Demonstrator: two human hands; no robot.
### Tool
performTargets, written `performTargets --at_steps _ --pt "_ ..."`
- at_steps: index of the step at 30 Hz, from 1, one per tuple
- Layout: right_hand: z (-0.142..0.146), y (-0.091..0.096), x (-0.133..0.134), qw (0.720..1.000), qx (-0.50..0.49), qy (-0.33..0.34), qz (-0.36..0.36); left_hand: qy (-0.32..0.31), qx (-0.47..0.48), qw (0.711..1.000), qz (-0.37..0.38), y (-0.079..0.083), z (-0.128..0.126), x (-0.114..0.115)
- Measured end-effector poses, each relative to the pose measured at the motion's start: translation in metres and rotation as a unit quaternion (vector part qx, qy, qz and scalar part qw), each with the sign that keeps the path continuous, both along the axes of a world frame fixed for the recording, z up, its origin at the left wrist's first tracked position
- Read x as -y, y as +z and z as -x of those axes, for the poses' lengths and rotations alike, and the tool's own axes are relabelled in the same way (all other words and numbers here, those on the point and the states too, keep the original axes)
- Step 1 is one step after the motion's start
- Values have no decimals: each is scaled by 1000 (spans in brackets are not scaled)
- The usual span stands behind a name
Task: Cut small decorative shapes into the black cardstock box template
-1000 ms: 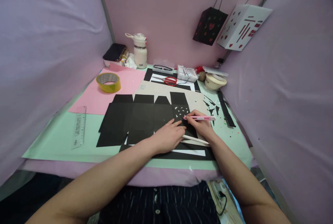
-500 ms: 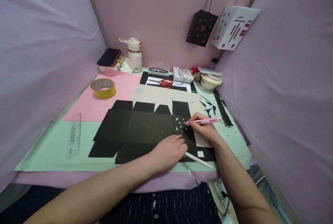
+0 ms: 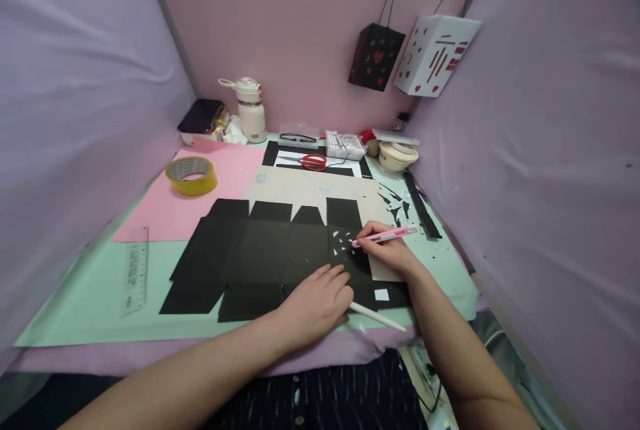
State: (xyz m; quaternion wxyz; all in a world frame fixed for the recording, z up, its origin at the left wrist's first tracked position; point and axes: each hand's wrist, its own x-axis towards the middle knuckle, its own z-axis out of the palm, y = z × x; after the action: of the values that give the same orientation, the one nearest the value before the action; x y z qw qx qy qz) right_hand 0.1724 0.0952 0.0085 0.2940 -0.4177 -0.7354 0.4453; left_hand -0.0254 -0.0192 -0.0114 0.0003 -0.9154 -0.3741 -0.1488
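Note:
A large black paper cut-out (image 3: pixel 260 253) with flaps lies flat on a mint green mat (image 3: pixel 85 290). My left hand (image 3: pixel 320 300) presses flat on its lower right part, fingers spread. My right hand (image 3: pixel 387 253) grips a pink craft knife (image 3: pixel 385 237) like a pen, its tip at a panel with small cut-out holes (image 3: pixel 343 247). A white stylus-like stick (image 3: pixel 377 317) lies by my left hand at the mat's front edge.
A clear ruler (image 3: pixel 134 277) lies left on the mat. Yellow tape roll (image 3: pixel 191 175) sits on pink paper (image 3: pixel 200 197). Red scissors (image 3: pixel 313 161), markers (image 3: pixel 344 143), a bowl (image 3: pixel 397 155) and a bottle (image 3: pixel 249 110) stand at the back. Two paper lanterns (image 3: pixel 410 57) hang above. Black scraps (image 3: pixel 400 203) lie right.
The view has shifted, so the black paper sits lower and nearer the table edge. My left hand slid down along the sheet; my right hand keeps the knife at the cut-out panel.

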Motion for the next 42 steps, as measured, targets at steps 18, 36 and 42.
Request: performTargets --at_steps 18,36,42 --pt "4 2 5 996 31 77 21 67 56 992 -88 -13 -6 3" --pt "6 3 5 994 52 94 20 62 100 990 -81 -11 -4 3" --pt "7 6 4 994 60 96 9 62 119 988 -82 -11 -4 3"
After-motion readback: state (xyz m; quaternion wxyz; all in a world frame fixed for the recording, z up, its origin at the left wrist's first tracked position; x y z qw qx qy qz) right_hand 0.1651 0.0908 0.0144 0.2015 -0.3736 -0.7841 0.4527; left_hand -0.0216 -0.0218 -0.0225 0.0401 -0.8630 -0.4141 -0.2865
